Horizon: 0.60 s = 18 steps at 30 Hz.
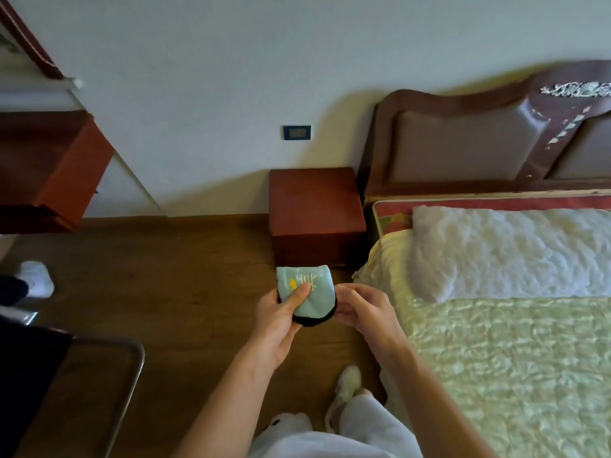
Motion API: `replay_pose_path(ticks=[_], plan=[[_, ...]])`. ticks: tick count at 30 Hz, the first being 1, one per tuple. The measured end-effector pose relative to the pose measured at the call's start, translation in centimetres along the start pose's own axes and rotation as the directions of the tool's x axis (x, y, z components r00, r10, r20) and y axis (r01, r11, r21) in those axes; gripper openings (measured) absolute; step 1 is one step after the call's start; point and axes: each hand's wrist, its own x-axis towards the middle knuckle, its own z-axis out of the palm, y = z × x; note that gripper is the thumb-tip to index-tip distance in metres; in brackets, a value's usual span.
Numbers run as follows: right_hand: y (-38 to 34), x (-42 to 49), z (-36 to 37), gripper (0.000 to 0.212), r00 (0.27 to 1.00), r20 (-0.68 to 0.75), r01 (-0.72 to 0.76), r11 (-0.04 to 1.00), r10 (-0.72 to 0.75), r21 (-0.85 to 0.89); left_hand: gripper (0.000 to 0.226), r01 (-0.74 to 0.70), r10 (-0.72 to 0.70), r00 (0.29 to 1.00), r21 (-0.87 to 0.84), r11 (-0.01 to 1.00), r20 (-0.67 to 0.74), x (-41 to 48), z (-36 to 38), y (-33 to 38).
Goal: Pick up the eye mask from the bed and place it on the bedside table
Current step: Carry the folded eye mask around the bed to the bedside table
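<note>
Wooden floorboards [185, 292] lie between the cream quilted bed [515, 358] and the square reddish-brown wooden bedside table [314, 196], whose top is bare, so the carry appears under way. The person's left hand [277, 322] clamps thumb over a folded pale-blue fabric eye mask [305, 294] while the right hand [362, 312] pinches its right edge, probably keeping it folded; the mask, held in the air short of the table, shows a yellow motif, pale lash-like lines and black trim
</note>
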Motion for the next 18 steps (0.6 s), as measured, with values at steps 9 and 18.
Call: replay_pose_path(ticks=[9,18], plan=[[-3.9,14.2,-2.0,0.033,0.999,0.009,-0.032,0.999,0.031,0.032,0.027,-0.018,0.017,0.999,-0.005,1.0,-0.043,11.9,4.5,6.0],[-13.0,32.0,-7.1,0.029,0.998,0.036,-0.045,0.998,0.043,0.049,0.029,-0.034,0.027,0.993,-0.056,0.998,-0.113,26.3,13.9,15.0]])
